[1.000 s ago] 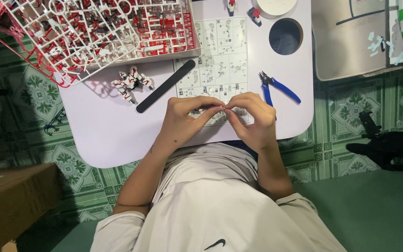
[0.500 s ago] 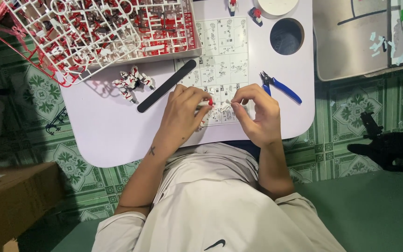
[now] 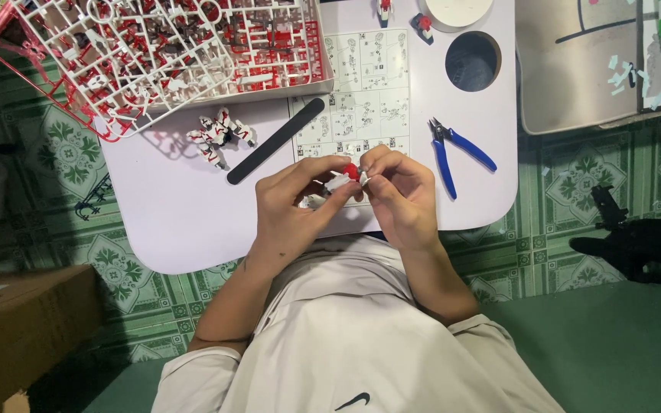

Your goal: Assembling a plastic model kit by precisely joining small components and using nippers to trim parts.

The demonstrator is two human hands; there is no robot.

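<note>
My left hand (image 3: 294, 206) and my right hand (image 3: 399, 191) meet over the near edge of the small white table (image 3: 170, 222). Between their fingertips sits a small red and white model part (image 3: 347, 176), pinched from both sides. Just below my left fingers a bit of another white piece (image 3: 314, 201) shows; what it is I cannot tell. The printed instruction sheet (image 3: 365, 92) lies under and beyond my hands. Blue-handled nippers (image 3: 457, 153) rest just right of my right hand.
A black sanding stick (image 3: 275, 141) lies diagonally left of the sheet. A partly built red and white figure (image 3: 219, 136) sits beside it. A stack of red and white part frames (image 3: 154, 53) fills the far left. A round cup hole (image 3: 473, 61) is at the far right.
Both hands have drawn together again and shifted slightly right. The small red and white part, earlier near my left fingers alone, is now held between both hands.
</note>
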